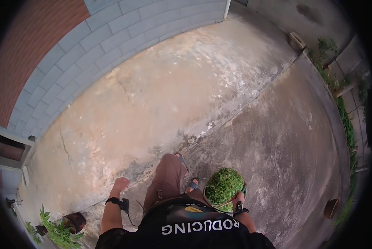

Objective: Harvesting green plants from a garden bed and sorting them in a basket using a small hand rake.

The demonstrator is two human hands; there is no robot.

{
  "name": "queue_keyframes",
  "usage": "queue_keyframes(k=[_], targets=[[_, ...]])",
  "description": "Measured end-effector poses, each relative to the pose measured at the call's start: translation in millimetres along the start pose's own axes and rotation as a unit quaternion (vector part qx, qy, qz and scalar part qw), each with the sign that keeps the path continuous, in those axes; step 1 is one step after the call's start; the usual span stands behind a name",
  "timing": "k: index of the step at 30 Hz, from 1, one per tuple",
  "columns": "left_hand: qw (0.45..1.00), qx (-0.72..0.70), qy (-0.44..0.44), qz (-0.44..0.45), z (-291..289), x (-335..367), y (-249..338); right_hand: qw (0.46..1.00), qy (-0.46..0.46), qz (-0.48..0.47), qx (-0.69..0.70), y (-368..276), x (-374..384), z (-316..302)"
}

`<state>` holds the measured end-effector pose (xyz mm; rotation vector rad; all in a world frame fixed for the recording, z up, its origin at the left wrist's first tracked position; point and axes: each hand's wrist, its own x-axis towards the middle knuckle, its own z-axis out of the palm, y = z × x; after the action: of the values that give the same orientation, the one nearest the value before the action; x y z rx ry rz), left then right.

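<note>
My right hand (238, 197) is closed on the rim of a round basket (211, 203) at my right side. A heap of green leafy cuttings (224, 186) fills the basket and hides most of its inside. Part of the basket is also hidden behind my shirt and hand. My left hand (121, 183) hangs out in front of my left side, its fingers curled in, with nothing visible in them. A black strap with a small device (123, 203) sits on my left wrist, and another strap (240, 208) is on my right wrist.
Stained concrete floor (152, 95) spreads ahead, crossed by a seam (240, 114). A grey block wall (94, 43) curves along the left. Potted plants (74, 222) stand at lower left. At right run a low kerb (333, 118) with greenery and a brown pot (331, 208).
</note>
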<state>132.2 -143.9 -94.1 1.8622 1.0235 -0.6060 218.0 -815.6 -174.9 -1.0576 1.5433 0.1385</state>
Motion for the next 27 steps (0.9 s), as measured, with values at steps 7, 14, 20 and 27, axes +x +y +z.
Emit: queue_keyframes(k=[7,14,20,27], targets=[[0.999,-0.042,-0.002,-0.011,32.1,98.8,129.6,0.995,-0.077,-0.05,-0.048,-152.7,-10.1,187.1],[0.993,-0.022,-0.03,0.114,-32.0,182.7,320.9,0.975,-0.168,-0.098,-0.104,-331.6,-65.8,396.2],[0.988,-0.103,0.044,0.108,-66.9,240.7,469.2,0.933,-0.279,-0.142,-0.176,-410.6,-92.4,603.0],[0.983,-0.061,0.126,0.115,-76.6,278.5,566.6,0.904,-0.362,-0.114,-0.196,-457.4,-140.3,832.2]])
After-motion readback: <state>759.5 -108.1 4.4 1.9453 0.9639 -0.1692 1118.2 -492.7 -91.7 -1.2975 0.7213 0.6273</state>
